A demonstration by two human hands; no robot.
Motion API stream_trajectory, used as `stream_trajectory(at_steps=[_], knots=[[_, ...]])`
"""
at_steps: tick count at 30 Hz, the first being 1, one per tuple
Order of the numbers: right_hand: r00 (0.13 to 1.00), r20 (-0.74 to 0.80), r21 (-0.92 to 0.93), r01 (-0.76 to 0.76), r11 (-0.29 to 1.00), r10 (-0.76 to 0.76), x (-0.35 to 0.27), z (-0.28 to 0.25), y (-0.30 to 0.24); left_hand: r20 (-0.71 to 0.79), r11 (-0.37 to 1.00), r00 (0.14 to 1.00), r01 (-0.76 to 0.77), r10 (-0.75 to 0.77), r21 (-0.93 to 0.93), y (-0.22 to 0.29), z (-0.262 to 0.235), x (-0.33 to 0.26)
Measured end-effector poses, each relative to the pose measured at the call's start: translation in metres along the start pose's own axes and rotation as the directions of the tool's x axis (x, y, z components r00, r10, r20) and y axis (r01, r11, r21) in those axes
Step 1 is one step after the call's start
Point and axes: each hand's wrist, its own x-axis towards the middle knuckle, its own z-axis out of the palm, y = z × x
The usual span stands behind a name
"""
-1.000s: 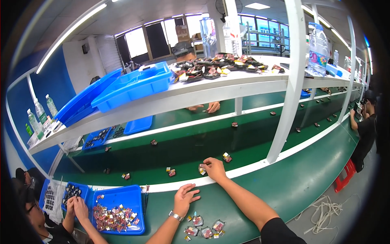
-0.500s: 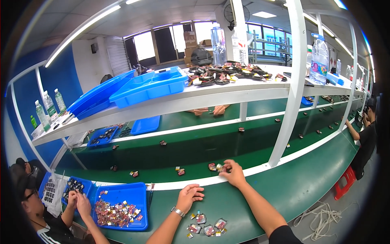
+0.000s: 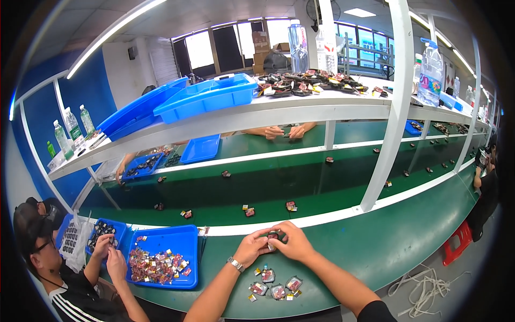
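**Left hand (image 3: pixel 252 250) and right hand (image 3: pixel 295 244) pinching one small circuit piece (image 3: pixel 273 240)**

Nearest me, loose modules (image 3: pixel 278 291) lie on the green tabletop (image 3: pixel 343 252). Just beyond, over the tabletop, both hands' fingers curl around the piece, partly covering it; its details I can't make out. Past them, more pieces (image 3: pixel 249 212) dot a dark green belt (image 3: pixel 225 217). Under a white shelf (image 3: pixel 268 115), only a far worker's forearms and hands (image 3: pixel 296 132) show; windows (image 3: pixel 201 49) glow behind.

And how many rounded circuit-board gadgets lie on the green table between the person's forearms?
4: the back gadget, the left gadget, the front gadget and the right gadget. Others may be hidden.
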Motion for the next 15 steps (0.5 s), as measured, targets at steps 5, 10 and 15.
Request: stream_trajectory(at_steps=[5,10,15], knots=[[0.992,-0.087,-0.151,0.077,0.985,-0.091,0.005,0.023,0.011,-0.071,0.999,0.997,-0.001,-0.003,-0.050,-0.007,-0.016,0.002],[0.957,-0.040,-0.287,0.265,0.921,-0.288,0.000,0.013,0.015,-0.074,0.995,0.997,0.018,-0.026,-0.103,-0.008,-0.013,0.002],[0.937,0.046,-0.323,0.343,0.882,-0.348,0.004,0.005,0.027,-0.131,0.996,0.991,-0.027,0.015,-0.086,-0.008,-0.008,0.007]])
